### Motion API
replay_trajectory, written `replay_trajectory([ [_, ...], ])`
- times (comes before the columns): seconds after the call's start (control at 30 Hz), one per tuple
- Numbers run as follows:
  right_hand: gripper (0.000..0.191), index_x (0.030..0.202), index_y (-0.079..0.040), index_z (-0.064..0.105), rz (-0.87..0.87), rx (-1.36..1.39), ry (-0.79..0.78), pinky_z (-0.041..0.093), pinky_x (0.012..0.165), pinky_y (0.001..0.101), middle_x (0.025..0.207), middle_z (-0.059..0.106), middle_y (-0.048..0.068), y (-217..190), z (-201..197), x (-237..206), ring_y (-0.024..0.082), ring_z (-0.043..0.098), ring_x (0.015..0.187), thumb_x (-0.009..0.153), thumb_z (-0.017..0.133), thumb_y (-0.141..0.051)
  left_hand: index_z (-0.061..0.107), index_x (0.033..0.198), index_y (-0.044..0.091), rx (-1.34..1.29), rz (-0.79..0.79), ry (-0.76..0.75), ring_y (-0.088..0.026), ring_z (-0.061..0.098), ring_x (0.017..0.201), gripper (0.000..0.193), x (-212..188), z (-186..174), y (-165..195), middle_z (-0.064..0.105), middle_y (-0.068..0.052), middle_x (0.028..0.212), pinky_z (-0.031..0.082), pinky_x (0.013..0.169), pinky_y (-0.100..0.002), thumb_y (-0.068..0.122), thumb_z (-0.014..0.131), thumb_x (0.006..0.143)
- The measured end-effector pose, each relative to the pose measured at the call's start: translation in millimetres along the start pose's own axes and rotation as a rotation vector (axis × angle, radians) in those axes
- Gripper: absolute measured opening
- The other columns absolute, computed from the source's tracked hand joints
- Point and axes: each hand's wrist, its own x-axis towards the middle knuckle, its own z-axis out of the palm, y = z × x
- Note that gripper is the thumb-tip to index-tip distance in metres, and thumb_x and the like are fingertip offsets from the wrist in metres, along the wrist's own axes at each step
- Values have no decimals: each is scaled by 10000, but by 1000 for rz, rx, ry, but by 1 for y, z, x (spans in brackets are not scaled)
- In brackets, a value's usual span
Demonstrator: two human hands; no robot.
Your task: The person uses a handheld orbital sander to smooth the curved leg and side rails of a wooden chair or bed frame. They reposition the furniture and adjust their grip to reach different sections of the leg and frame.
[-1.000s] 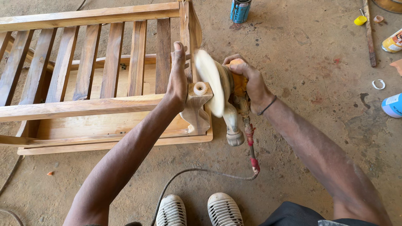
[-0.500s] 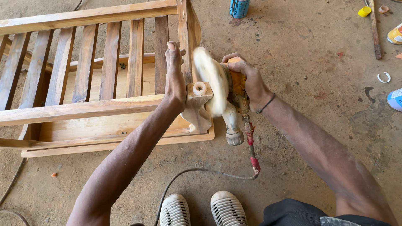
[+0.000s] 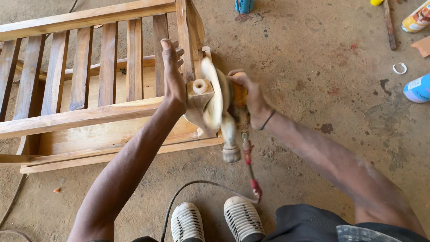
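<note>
One power sander (image 3: pixel 219 105), its disc blurring, is pressing against the end post (image 3: pixel 199 96) of one wooden slatted frame (image 3: pixel 89 112) lying on the floor (image 3: pixel 322 89); sanding looks underway, not finished. The right hand (image 3: pixel 251 94) is gripping the sander; the left hand (image 3: pixel 172 74), fingers extended, is bracing the post. Two white shoes (image 3: pixel 215 222) are showing below.

A dusty disc sander (image 3: pixel 221 105), gripped in the right hand (image 3: pixel 251 96), presses its blurred pad against the pale wooden chair frame (image 3: pixel 89 121) braced under the left hand (image 3: pixel 174 76).
</note>
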Motion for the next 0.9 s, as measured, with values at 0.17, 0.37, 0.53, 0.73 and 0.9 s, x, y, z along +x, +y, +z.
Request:
replay_trajectory([
  [0.17, 261, 1103, -143, 612, -134, -152, 205, 563, 743, 351, 995, 641, 62, 47, -7, 4, 179, 635, 914, 924, 564, -327, 371, 1558, 70, 6, 107, -8, -417, 393, 1478, 1084, -3, -4, 4, 428, -253, 1583, 293, 1191, -598, 888, 242, 860],
  [0.37, 315, 1122, -75, 589, -450, -472, 211, 549, 783, 349, 976, 652, 93, 112, -28, 15, 182, 642, 889, 897, 748, -228, 463, 1515, 48, -76, 139, -103, -422, 461, 1444, 1006, -14, -22, 12, 491, -249, 1565, 312, 1218, -578, 835, 275, 917],
  [0.53, 378, 1152, -70, 595, -319, -488, 214, 571, 788, 375, 1084, 606, 137, 132, -44, 9, 232, 669, 924, 857, 764, -233, 497, 1488, 27, -92, 95, -125, -382, 511, 1404, 979, -29, -33, 13, 542, -223, 1486, 349, 1206, -570, 802, 265, 936],
  [0.73, 455, 1191, -102, 527, -300, -419, 45, 645, 725, 330, 1112, 586, 84, 102, -26, 17, 193, 694, 894, 829, 762, -246, 470, 1513, -1, -124, 77, -208, -368, 500, 1417, 955, -35, -25, 24, 540, -210, 1497, 364, 1228, -512, 771, 298, 978],
  [0.9, 414, 1239, -83, 518, -544, -188, -58, 636, 756, 297, 1104, 611, 102, 98, -19, 5, 169, 687, 942, 910, 731, -217, 469, 1526, 2, -116, 73, -215, -349, 495, 1421, 934, -36, -28, 22, 537, -206, 1497, 348, 1252, -485, 750, 299, 993],
])
